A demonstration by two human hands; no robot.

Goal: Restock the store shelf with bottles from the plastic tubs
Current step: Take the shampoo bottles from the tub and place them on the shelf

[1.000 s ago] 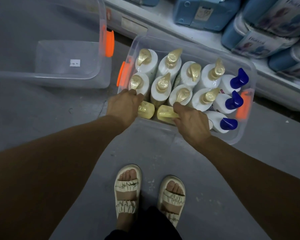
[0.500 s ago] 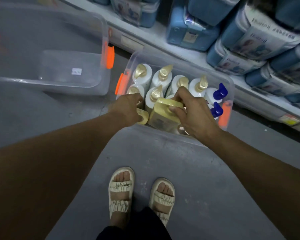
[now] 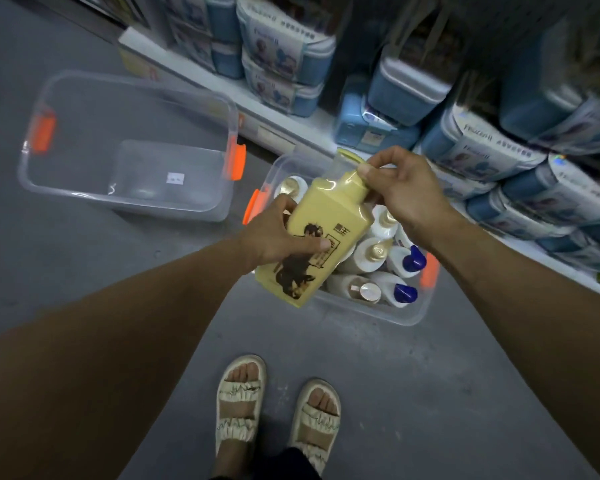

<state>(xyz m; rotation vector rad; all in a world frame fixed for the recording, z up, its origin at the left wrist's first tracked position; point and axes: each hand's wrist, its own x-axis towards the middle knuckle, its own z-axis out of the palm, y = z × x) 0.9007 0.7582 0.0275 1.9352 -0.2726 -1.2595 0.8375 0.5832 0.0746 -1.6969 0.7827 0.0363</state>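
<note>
A yellow bottle [image 3: 329, 223] with a dark figure printed on it hangs tilted above a clear plastic tub [image 3: 388, 315] with orange latches. My right hand [image 3: 404, 188] pinches its neck near the cap. Around the bottle's lower body closes my left hand [image 3: 278, 233]. Inside the tub stand several white bottles with gold pumps [image 3: 371, 252] and white bottles with blue caps [image 3: 404, 261], partly hidden by the yellow bottle.
An empty clear tub [image 3: 129, 143] lies on the grey floor to the left. The low white store shelf [image 3: 291, 112] runs diagonally behind, stacked with blue tissue packs [image 3: 284, 53]. My sandalled feet [image 3: 278, 414] stand on the floor below the tubs.
The yellow bottle has come up out of the tub; my left hand left the tub and took its lower body. The view tilted up toward the shelf.
</note>
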